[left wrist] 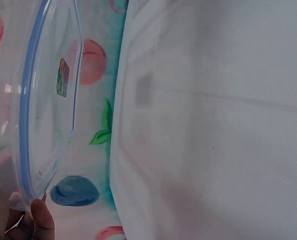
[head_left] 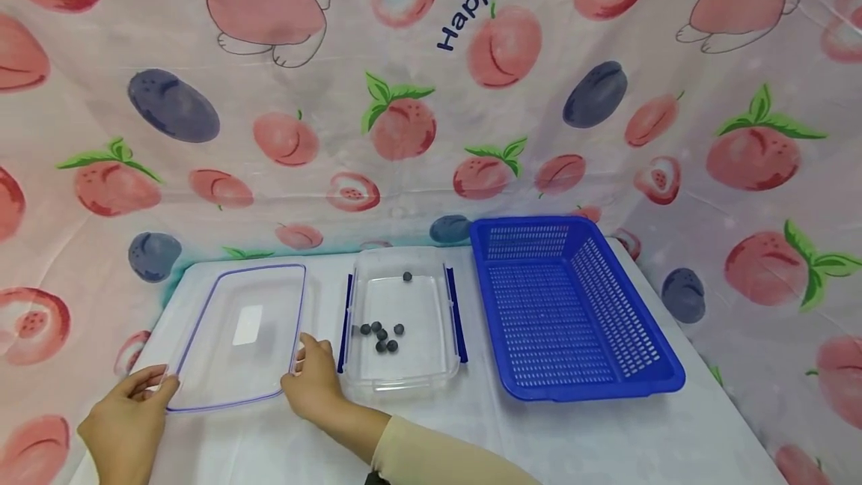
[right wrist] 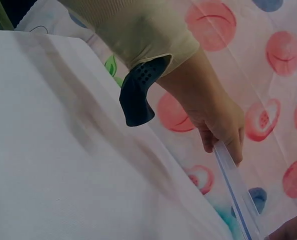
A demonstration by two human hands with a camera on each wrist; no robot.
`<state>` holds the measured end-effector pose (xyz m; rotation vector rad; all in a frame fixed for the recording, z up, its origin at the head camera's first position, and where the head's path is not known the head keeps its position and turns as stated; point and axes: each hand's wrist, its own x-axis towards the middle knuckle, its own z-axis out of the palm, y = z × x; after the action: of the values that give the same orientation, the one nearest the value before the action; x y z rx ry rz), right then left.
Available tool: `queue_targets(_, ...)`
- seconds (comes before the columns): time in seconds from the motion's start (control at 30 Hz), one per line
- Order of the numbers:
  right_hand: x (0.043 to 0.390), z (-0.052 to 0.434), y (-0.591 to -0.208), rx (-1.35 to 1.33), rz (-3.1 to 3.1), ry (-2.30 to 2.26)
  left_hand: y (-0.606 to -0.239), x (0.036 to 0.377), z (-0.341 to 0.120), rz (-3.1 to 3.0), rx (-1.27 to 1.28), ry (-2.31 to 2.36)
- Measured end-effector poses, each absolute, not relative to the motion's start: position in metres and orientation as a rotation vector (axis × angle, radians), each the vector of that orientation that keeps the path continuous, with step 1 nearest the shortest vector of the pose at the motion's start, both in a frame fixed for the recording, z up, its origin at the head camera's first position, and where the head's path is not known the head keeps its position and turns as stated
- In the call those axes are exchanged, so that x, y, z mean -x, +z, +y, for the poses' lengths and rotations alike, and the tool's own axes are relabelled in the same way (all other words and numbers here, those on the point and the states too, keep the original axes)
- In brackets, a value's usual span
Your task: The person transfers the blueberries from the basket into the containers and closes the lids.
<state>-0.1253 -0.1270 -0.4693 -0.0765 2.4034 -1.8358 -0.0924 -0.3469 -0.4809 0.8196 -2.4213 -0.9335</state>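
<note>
A clear plastic lid (head_left: 209, 350) with a blue sealing strip is held by both hands at the left of the table. My left hand (head_left: 128, 418) grips its near left corner, thumb on top. On the near right edge, my right hand (head_left: 315, 384) pinches it between thumb and fingers. The left wrist view shows the lid (left wrist: 51, 125) tilted, a sticker on it, raised over the white cloth. From the right wrist view, the lid (right wrist: 233, 192) appears edge-on under the right hand (right wrist: 221, 117). Beside it stands a clear container (head_left: 411, 380) holding several small dark blueberry-like balls (head_left: 381, 334).
Blue latch flaps (head_left: 456, 320) stick out along the container's sides. A blue perforated basket (head_left: 501, 350) stands at the right of the white-covered table (head_left: 465, 440). A fruit-printed cloth (head_left: 404, 200) hangs behind and at both sides.
</note>
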Motion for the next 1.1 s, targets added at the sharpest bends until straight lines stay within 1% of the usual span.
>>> queue_targets(0.33, 0.131, -0.099, -0.457, 0.082, 1.977, -2.039, -0.468, 0.088, -0.334, -2.401, -0.781, -0.893)
queue_targets(0.43, 0.135, -0.092, -0.456, 0.052, 1.862, -2.097, -0.464, 0.089, -0.327, -2.386, -0.719, -0.876)
queue_targets(0.53, 0.139, -0.086, -0.454, 0.039, 1.793, -2.132, -0.463, 0.090, -0.318, -2.366, -0.579, -0.792)
queue_targets(0.7, 0.144, -0.079, -0.454, 0.044, 1.742, -2.145, -0.458, 0.086, -0.297, -2.243, -0.263, -0.544)
queue_targets(0.9, 0.148, -0.072, -0.454, 0.050, 1.710, -2.191, -0.454, 0.076, -0.259, -2.264, 0.141, -0.568)
queue_targets(1.0, 0.151, -0.071, -0.453, 0.046, 1.702, -2.196, -0.458, 0.073, -0.247, -2.303, 0.273, -0.559)
queue_targets(1.1, 0.151, -0.068, -0.454, 0.029, 1.698, -2.197, -0.465, 0.074, -0.241, -2.298, 0.342, -0.523)
